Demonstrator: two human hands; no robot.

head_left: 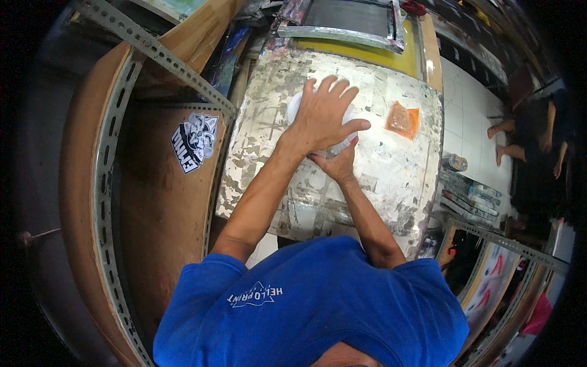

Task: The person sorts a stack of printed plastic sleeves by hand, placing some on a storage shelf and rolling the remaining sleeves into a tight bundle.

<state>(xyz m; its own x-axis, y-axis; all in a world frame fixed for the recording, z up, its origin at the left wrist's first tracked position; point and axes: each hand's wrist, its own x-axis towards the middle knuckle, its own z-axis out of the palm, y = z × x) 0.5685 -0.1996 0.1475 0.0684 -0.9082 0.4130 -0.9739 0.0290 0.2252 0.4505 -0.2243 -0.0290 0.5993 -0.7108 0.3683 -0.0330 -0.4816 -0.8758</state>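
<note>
My left hand (324, 113) lies over a round white object (294, 107), its fingers stretched out and spread. Most of that object is under the hand; a white edge shows on the left, and a pale side shows below the thumb. It looks like a tub or lid, but its kind is not plain. Lower down, my right hand (340, 165) is closed against its near right side, with the fingertips partly hidden. An orange-edged clear packet (402, 120) with brownish contents lies on the worktable (385, 183), to the right of both hands.
A framed printing screen (348, 17) rests over a yellow panel (409, 58) at the table's far end. On the left stands a wooden shelf (162, 183) with slotted metal uprights. A can (457, 163) sits beyond the table's right edge; another person's bare feet (496, 142) show on the tiled floor.
</note>
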